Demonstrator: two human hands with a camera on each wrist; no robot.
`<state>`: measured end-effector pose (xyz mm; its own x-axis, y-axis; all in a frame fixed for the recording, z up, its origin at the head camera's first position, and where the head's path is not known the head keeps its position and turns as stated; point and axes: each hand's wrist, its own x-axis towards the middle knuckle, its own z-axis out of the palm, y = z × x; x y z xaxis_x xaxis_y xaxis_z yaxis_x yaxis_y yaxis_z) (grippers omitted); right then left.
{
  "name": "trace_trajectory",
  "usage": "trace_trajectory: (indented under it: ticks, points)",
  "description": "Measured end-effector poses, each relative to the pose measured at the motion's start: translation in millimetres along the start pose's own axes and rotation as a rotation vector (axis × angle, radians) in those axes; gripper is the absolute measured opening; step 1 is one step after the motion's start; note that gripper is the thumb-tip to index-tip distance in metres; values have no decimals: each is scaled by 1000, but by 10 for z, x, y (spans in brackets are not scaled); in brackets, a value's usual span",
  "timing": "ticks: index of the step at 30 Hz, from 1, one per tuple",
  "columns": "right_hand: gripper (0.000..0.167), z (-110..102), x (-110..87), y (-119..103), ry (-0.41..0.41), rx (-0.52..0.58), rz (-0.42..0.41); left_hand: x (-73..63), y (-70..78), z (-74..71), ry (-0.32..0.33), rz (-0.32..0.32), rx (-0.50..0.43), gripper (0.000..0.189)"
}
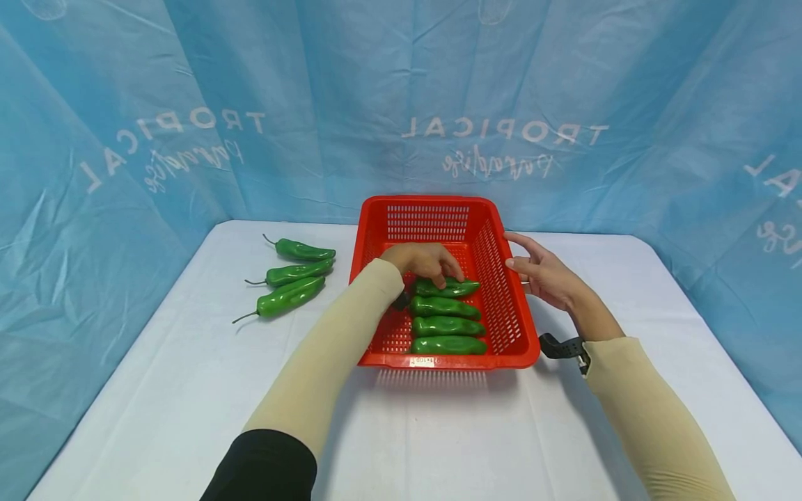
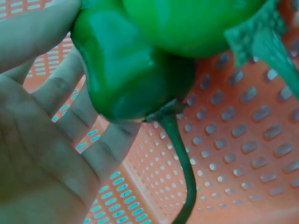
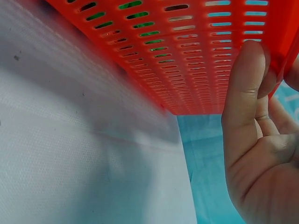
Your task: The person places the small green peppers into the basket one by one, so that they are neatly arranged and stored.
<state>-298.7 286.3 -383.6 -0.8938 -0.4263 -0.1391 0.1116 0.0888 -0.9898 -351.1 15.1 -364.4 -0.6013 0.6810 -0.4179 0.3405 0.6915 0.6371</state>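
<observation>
Inside the red plastic basket [image 1: 388,360], my left hand [image 1: 429,263] grips the farthest of several long green peppers [image 1: 465,287], which lie side by side in a column. In the left wrist view, the thumb lies over the held green pepper [image 2: 126,70] and fingers reach around its far side; its thin stem [image 2: 184,163] hangs free. Another pepper [image 2: 187,23] lies right beside it. My right hand [image 1: 548,278] holds the basket's right rim. In the right wrist view, a finger [image 3: 247,74] presses the slotted outer wall [image 3: 187,60] below the rim.
Three more green peppers [image 1: 291,298] lie on the white-covered table [image 1: 188,390] left of the basket, stems pointing left. A blue printed curtain [image 1: 351,104] hangs behind and along both sides. A black strap [image 1: 564,346] circles the right wrist.
</observation>
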Motion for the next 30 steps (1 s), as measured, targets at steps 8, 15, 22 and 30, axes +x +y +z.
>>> trace_trajectory:
  ticks: [8,15,22,30]
  points:
    - [70,25,13,-10,7,-14,-1,-15,-18,3,7,9,-33,40]
    - [70,35,11,-15,8,-31,6,-51,-27,-17,22,8,-39,40]
    - [70,32,12,-15,-1,-49,6,-195,-2,-201,74,19,-147,44]
    - [70,16,-4,-15,2,-27,-4,-587,-2,-425,193,90,-76,39]
